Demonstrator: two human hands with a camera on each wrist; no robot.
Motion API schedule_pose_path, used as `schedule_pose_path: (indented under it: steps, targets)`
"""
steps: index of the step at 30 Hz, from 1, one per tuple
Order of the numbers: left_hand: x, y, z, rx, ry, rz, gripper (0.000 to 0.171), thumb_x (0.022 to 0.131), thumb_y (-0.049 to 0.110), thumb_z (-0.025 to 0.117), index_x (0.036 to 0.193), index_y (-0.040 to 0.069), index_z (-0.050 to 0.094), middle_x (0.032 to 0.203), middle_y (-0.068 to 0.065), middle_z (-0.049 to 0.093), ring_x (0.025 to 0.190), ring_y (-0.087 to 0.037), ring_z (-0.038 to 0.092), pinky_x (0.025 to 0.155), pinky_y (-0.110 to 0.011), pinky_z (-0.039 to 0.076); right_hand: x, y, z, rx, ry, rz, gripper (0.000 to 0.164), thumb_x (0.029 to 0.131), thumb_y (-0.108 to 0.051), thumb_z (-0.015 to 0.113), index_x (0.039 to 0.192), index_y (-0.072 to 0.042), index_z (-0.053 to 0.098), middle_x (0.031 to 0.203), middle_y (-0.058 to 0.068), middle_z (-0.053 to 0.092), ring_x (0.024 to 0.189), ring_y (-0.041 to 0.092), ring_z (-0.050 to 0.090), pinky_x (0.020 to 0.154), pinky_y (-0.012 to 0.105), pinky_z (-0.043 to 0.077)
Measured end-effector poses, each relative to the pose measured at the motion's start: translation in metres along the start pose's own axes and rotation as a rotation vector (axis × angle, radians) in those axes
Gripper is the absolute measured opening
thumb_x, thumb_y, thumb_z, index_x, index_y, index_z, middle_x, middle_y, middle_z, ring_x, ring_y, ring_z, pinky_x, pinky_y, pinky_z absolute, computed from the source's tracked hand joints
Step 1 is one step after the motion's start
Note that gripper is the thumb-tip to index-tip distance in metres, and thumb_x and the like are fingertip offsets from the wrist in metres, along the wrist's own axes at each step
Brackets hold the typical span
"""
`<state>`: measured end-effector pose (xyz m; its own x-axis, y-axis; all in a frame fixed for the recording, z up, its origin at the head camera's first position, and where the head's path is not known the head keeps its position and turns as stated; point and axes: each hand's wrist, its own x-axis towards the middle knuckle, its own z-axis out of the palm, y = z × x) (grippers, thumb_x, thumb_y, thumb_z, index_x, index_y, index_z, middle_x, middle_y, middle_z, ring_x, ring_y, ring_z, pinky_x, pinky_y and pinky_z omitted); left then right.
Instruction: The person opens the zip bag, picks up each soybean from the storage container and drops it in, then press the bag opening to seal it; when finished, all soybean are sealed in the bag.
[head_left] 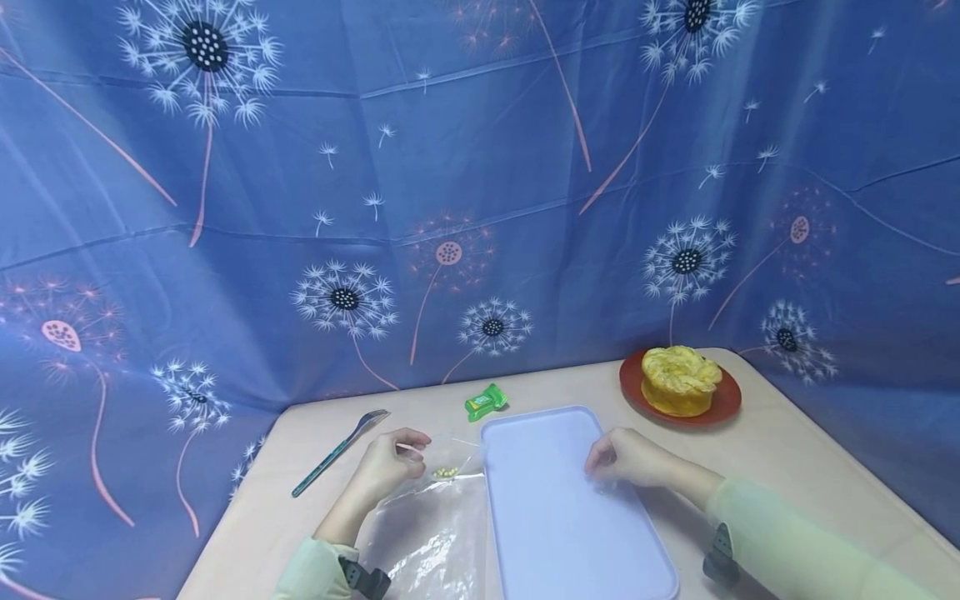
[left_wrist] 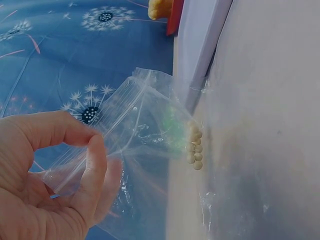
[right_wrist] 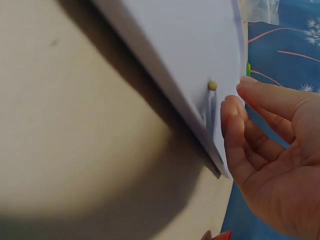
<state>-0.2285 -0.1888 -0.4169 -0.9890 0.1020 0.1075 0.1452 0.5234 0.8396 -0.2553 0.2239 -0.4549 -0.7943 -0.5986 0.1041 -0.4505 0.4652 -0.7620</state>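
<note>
My left hand [head_left: 392,461] pinches the zip edge of a clear zip bag [left_wrist: 135,125] between thumb and fingers. Several small yellow balls [left_wrist: 195,145] are gathered inside the bag. My right hand [head_left: 630,457] is above the right side of a pale tray [head_left: 566,533], fingers curled and thumb close to them. Just beyond its fingertips, the right wrist view shows a single yellow ball [right_wrist: 212,86] above a faint, clear, streaky form [right_wrist: 210,112]. I cannot tell whether the fingers hold that form.
A green wrapped packet [head_left: 486,402] lies behind the tray. At the back right, a red plate [head_left: 731,408] bears a yellow bread-like loaf [head_left: 678,383]. To the left lies a fork [head_left: 337,454] with a teal handle. Larger clear plastic [head_left: 435,542] is spread beside the tray.
</note>
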Motion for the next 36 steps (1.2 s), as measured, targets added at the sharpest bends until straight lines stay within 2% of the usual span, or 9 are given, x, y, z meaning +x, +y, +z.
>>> schedule_pose_path:
  steps: [6,18,21,27,32,36]
  targets:
    - [-0.001,0.0,-0.001,0.0,0.005,-0.001,0.043,0.068,-0.006,0.066,0.111,0.0,0.073,0.097,-0.01,0.069,0.085,-0.018,0.066,0.067,-0.03,0.057,-0.005,-0.001,0.004,-0.053,-0.004,-0.005,0.015,0.075,0.005,0.077,0.084,-0.007,0.076,0.077,-0.002,0.07,0.058,0.007,0.059,0.053,0.025,0.052]
    - [-0.004,-0.003,-0.001,-0.014,0.017,0.007,0.042,0.068,-0.007,0.067,0.108,0.001,0.073,0.093,-0.003,0.068,0.084,-0.018,0.066,0.066,-0.029,0.057,-0.006,0.001,0.013,-0.202,0.039,-0.013,0.02,0.071,0.005,0.079,0.073,-0.014,0.074,0.068,-0.012,0.065,0.06,0.003,0.054,0.055,0.024,0.05]
    - [-0.005,-0.002,-0.001,-0.012,0.019,0.006,0.043,0.067,-0.007,0.067,0.109,0.0,0.073,0.093,-0.003,0.068,0.084,-0.018,0.066,0.066,-0.029,0.057,-0.006,0.001,0.014,-0.203,0.043,-0.011,0.021,0.07,0.006,0.077,0.072,-0.014,0.074,0.067,-0.011,0.065,0.059,0.003,0.054,0.054,0.024,0.05]
    - [-0.003,-0.003,-0.001,-0.007,0.014,0.0,0.043,0.068,-0.007,0.067,0.11,0.001,0.073,0.095,-0.004,0.068,0.085,-0.019,0.066,0.067,-0.029,0.057,0.002,0.0,0.01,-0.125,0.041,-0.013,0.017,0.074,0.004,0.075,0.075,-0.012,0.075,0.07,-0.005,0.069,0.059,0.004,0.058,0.056,0.025,0.054]
    - [-0.001,-0.003,0.0,-0.005,0.015,-0.006,0.043,0.068,-0.007,0.066,0.109,0.003,0.074,0.094,-0.003,0.068,0.086,-0.02,0.067,0.067,-0.031,0.057,0.017,-0.005,0.009,-0.137,0.093,-0.057,0.013,0.077,-0.001,0.079,0.077,-0.013,0.076,0.075,-0.007,0.071,0.068,0.003,0.06,0.066,0.026,0.055]
    - [-0.001,-0.003,0.001,-0.009,0.018,-0.012,0.042,0.068,-0.007,0.066,0.107,0.004,0.074,0.093,-0.003,0.068,0.086,-0.021,0.067,0.067,-0.032,0.057,0.034,-0.015,0.014,-0.107,0.13,-0.049,0.01,0.079,-0.002,0.079,0.079,-0.012,0.077,0.078,-0.01,0.072,0.074,0.003,0.062,0.072,0.025,0.055]
